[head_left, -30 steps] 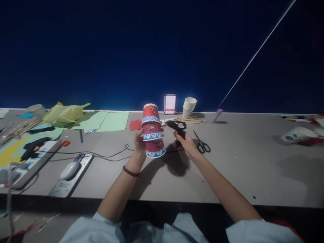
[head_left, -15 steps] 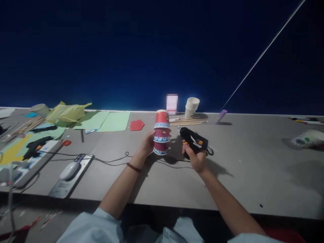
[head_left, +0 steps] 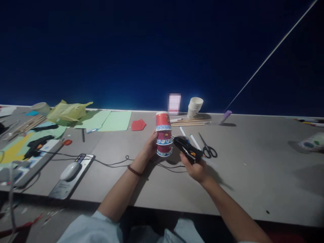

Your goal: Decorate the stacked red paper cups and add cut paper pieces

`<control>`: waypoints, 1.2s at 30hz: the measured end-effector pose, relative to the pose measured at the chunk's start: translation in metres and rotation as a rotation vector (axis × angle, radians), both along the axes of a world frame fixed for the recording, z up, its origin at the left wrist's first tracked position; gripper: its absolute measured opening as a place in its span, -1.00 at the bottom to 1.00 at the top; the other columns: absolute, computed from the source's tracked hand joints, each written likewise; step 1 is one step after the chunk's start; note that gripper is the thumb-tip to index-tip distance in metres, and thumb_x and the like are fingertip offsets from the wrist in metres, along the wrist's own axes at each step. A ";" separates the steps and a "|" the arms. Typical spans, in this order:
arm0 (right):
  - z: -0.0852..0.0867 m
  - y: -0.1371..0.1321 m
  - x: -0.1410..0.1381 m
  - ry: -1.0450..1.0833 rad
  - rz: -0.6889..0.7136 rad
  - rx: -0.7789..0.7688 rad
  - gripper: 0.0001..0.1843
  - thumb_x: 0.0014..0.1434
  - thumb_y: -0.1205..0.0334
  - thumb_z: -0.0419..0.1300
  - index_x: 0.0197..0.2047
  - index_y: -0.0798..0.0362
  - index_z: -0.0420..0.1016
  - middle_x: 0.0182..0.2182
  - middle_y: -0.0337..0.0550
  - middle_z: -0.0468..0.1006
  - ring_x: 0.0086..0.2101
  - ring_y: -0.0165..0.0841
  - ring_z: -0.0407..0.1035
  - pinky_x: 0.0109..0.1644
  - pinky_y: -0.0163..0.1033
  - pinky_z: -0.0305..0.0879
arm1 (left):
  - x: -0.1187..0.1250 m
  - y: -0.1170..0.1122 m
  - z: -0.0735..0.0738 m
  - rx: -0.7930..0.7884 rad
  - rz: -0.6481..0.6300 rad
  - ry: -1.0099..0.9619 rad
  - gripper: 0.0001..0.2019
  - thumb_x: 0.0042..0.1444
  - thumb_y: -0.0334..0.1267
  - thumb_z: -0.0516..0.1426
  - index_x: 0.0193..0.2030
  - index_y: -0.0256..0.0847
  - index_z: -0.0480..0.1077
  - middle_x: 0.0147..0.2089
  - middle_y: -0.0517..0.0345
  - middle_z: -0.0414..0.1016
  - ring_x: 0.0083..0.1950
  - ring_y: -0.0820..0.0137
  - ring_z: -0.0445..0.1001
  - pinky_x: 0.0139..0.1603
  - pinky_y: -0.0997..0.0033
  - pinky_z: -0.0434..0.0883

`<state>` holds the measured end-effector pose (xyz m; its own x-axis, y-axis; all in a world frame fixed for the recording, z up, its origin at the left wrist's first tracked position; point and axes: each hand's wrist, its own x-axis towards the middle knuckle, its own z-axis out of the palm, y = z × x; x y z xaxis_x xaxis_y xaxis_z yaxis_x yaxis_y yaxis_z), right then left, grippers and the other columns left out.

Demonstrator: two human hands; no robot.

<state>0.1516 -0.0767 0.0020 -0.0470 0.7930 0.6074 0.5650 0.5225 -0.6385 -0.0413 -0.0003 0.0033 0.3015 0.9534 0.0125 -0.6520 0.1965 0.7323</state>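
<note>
My left hand (head_left: 151, 145) is closed around the left side of a stack of red paper cups (head_left: 164, 135), upside down with blue-and-white patterned rims. In my right hand (head_left: 196, 168) is a black hot glue gun (head_left: 186, 147), its fingers wrapped round the handle. The metal nozzle points left, right beside the middle cup; whether it touches I cannot tell. Black-handled scissors (head_left: 209, 150) and two white pens, one a white marker (head_left: 195, 141), lie just behind the glue gun.
White paper cups (head_left: 194, 107) stand nested at the back, near wooden sticks (head_left: 193, 123) and a purple tube (head_left: 226, 116). Red paper pieces (head_left: 138, 125) and green sheets (head_left: 116, 120) lie left. A cable (head_left: 108, 164) crosses the table toward a power strip (head_left: 40, 160); a mouse (head_left: 70, 171) rests nearby.
The glue gun has come down and left, bringing its nozzle to the middle cup. The scissors and pens behind it have come into sight. My left hand still holds the cups.
</note>
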 end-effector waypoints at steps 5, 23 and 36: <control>0.005 0.000 0.000 -0.012 -0.012 -0.007 -0.74 0.26 0.08 0.13 -0.28 -0.01 0.60 -0.45 -0.12 0.65 -0.44 -0.23 0.56 -0.33 -0.19 0.54 | -0.001 0.002 -0.005 0.037 -0.008 0.034 -0.40 -0.06 0.00 0.34 0.09 -0.24 0.39 -0.06 -0.05 0.60 -0.14 0.21 0.58 -0.09 0.22 0.47; 0.014 -0.001 -0.006 -0.015 0.060 -0.070 -0.72 0.31 0.10 0.08 -0.26 -0.02 0.59 -0.40 -0.14 0.66 -0.39 -0.26 0.56 -0.23 -0.17 0.54 | 0.003 -0.001 -0.007 0.093 -0.025 0.075 -0.44 -0.09 0.08 0.35 -0.02 -0.25 0.50 -0.08 -0.05 0.62 -0.13 0.22 0.58 -0.05 0.26 0.45; 0.015 -0.001 -0.007 -0.044 0.034 -0.047 -0.70 0.30 0.11 0.06 -0.31 -0.01 0.58 -0.45 -0.13 0.65 -0.41 -0.24 0.56 -0.28 -0.19 0.52 | 0.000 -0.002 -0.008 0.084 -0.046 0.096 -0.43 -0.09 0.01 0.37 0.04 -0.23 0.47 -0.04 -0.05 0.61 -0.07 0.19 0.58 0.02 0.20 0.42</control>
